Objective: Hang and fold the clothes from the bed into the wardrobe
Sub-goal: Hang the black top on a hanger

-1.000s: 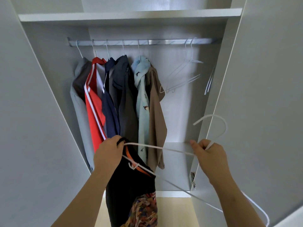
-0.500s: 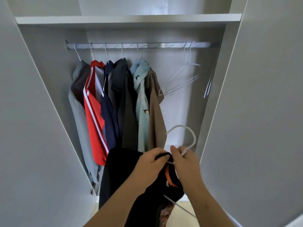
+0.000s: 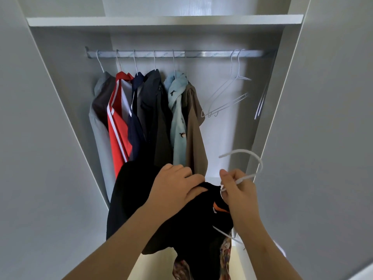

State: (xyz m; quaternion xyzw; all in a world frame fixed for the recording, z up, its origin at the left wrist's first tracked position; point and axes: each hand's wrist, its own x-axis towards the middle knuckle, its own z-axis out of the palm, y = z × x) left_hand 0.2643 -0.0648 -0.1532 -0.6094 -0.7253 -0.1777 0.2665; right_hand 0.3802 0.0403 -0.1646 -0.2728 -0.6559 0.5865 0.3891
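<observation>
Up close at the open wardrobe (image 3: 161, 21), a black garment (image 3: 129, 199) meets a white hanger (image 3: 245, 151)
Left hand (image 3: 175, 190) grips the garment's collar with curled fingers; right hand (image 3: 240, 190) pinches the hanger's neck under its hook. Both are held low, below the rail (image 3: 201, 54), with hung clothes (image 3: 157, 118) at left and bare hangers (image 3: 228, 98) at right

Home, bedroom storage. Built-in wardrobe (image 3: 222, 136) seen close, doors swung open: left door (image 3: 40, 158), right door (image 3: 327, 138). Pale grey laminate panels all round. Shelf (image 3: 161, 20) across top, metal rail (image 3: 191, 54) just below it. Everyday clothes (image 3: 157, 118) packed on left half of rail: grey, red with white stripes, navy, dark, light blue print, brown, each on thin white hook. Spare wire hangers (image 3: 228, 103) bare on right half. Pale floor (image 3: 159, 265) near, at bottom.
</observation>
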